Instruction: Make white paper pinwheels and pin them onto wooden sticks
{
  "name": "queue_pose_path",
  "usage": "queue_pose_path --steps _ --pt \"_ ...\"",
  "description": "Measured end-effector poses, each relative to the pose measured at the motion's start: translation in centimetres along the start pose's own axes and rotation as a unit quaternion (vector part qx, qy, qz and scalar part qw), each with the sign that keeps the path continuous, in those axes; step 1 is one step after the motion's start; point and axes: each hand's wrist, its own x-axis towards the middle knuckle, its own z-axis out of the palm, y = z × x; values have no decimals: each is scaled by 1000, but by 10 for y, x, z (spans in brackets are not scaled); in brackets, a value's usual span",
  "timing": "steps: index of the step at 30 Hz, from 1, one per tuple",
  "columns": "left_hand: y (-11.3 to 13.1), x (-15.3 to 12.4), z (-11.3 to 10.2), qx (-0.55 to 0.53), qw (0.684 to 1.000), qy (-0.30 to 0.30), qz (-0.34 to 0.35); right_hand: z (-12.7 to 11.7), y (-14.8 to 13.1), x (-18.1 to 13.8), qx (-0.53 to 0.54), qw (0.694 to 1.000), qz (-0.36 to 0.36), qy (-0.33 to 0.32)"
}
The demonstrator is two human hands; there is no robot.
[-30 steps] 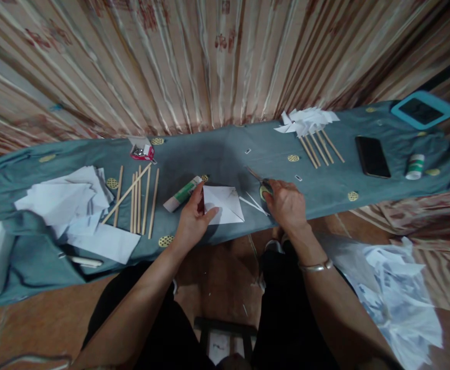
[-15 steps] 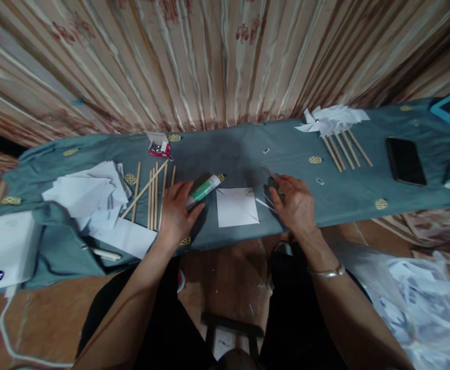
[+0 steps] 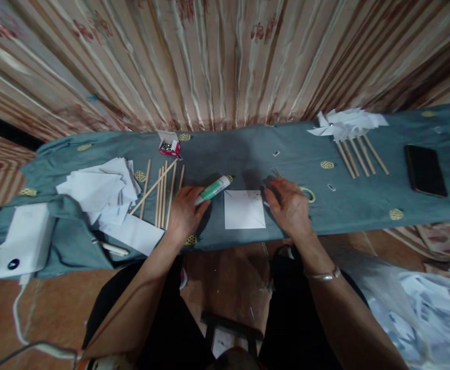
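Paper square, flat and white, lies on grey-green cloth between left hand and right hand, which I see apart. Left curls around lower end of green-and-white cylindrical glue stick. Right sits at scissors with pale-green loop handle; I cannot tell whether fingers grip them.

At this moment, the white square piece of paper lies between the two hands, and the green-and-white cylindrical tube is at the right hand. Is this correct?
Not fully: the green-and-white tube is at the left hand, between thumb and fingers, as the head view shows. The paper does lie between the two hands.
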Motion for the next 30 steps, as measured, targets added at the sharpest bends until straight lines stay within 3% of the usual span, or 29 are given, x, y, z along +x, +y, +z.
queue_pose_path --steps 3,5,9,13,18,23,26,28,30 --pt "10 -1 2 -117 992 -5 -37 4 -12 2 103 993 53 -13" --pt "20 -1 5 -235 968 -8 -87 9 -22 3 222 966 124 -41" --pt "39 0 11 -442 879 -74 -161 21 -44 3 482 845 199 -117" --pt "51 1 13 -528 830 -75 -165 25 -60 0 573 765 247 -158" --pt "58 -2 15 -551 810 -74 -186 19 -68 -2 631 714 278 -121" --pt "54 -4 16 -519 836 -90 -155 7 -57 3 624 719 306 -4" --pt "40 -5 12 -411 903 -60 -109 -1 -45 4 625 706 329 40" --pt "28 -4 7 -268 960 -55 -63 -5 -38 1 637 688 346 30" --pt "18 -3 2 -140 989 -50 -21 -7 -34 -4 659 662 356 -1"
